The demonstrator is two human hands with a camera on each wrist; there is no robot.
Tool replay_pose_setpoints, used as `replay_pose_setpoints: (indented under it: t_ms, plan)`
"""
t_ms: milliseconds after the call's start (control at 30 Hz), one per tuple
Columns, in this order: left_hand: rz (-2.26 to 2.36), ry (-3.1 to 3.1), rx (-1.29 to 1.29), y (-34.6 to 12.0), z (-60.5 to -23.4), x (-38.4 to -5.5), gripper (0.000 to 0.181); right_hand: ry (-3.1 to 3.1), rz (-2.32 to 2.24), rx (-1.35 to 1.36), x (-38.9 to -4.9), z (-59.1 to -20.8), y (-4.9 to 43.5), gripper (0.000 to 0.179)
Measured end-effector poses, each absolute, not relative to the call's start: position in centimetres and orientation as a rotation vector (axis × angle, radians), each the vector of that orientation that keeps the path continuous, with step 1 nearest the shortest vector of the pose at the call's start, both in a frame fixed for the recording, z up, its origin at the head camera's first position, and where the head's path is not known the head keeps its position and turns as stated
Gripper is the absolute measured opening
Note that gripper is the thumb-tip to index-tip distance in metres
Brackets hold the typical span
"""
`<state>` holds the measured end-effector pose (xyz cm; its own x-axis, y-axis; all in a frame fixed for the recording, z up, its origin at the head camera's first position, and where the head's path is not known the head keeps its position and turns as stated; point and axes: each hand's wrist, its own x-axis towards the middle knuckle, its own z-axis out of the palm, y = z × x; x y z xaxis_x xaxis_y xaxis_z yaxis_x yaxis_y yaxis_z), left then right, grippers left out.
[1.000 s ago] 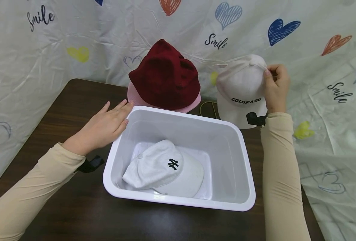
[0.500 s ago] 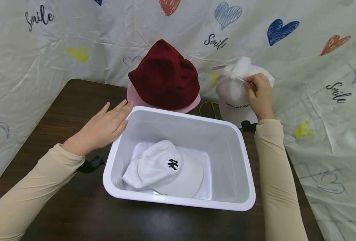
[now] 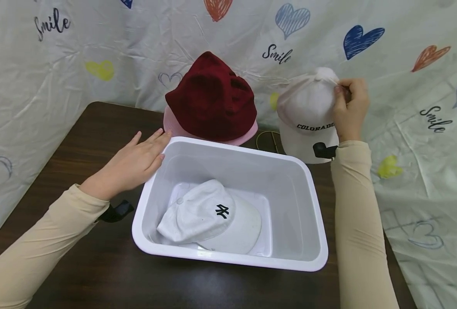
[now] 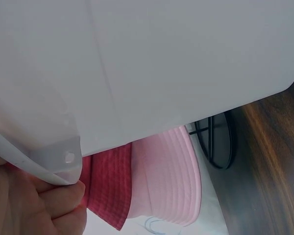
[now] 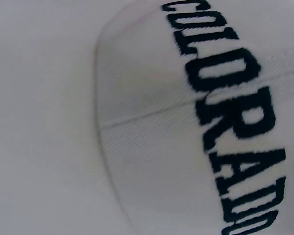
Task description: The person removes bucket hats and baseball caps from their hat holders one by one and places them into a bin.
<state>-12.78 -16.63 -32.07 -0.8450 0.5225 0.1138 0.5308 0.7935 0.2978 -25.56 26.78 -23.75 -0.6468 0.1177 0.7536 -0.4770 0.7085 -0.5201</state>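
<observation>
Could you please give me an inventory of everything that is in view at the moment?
table: one, dark brown, under the tub
sheet: white with coloured hearts, behind the table
tub: one, white, on the table
NY cap: one, white, in the tub
pink hat: one, pink, beyond the tub
red hat: one, dark red, over the pink hat
wire frame: one, black in the left wrist view, beside the pink hat
Colorado cap: one, white, beyond the tub, right
wrist cameras: two, black, at the wrists
sleeves: two, beige, on the arms
left grip: one, bare, at the tub's rim
right grip: one, bare, pinching the Colorado cap
</observation>
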Motion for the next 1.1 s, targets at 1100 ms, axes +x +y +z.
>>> replay_pose_setpoints:
  t_ms: [1100]
  plan:
    - [-0.521,-2.935,-0.872,-16.7,-32.1,-12.8,0.051,-1.994,1.378,0.237,-24.5,-22.0,25.2,0.021]
